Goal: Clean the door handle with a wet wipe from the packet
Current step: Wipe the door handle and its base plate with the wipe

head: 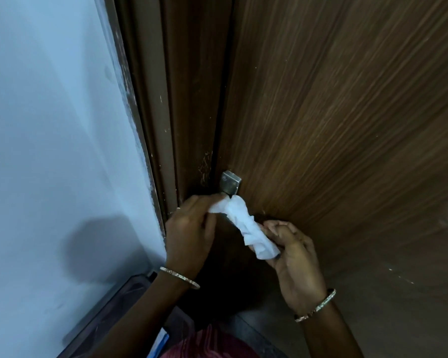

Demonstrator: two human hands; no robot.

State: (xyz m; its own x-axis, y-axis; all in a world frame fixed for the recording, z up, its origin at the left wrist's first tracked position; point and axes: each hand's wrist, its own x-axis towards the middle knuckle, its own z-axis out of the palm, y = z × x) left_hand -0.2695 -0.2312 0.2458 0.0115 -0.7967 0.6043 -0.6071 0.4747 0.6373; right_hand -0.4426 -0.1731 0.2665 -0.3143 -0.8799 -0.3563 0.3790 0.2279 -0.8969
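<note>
While stretched between both hands: crumpled white wet wipe (246,227) looping around the handle's stem, running from 10 o'clock down to 4 o'clock.
Step in hand: rubbing the brushed-metal door handle (230,182), judging by the wipe wrapped just below its square plate.
Task's thing: sitting on the dark wood-grain door (347,112), close beside the brown door frame (181,104); lever itself hiding under the wipe.
Left hand (189,233): closing on the wipe's upper end at 9 o'clock of the handle, knuckles facing the camera, thin metal bangle (180,277) circling the wrist.
Right hand (292,251): pinching the wipe's lower end at 5 o'clock, fingers curling inward, palm turning toward the door, beaded bangle (317,304) on the wrist.
Next move, probably: pulling the two ends in turn, keeping the wipe taut, then covering the plate above.
Packet: not showing anywhere.
Pale blue wall (49,125): filling the 9 o'clock side.
</note>
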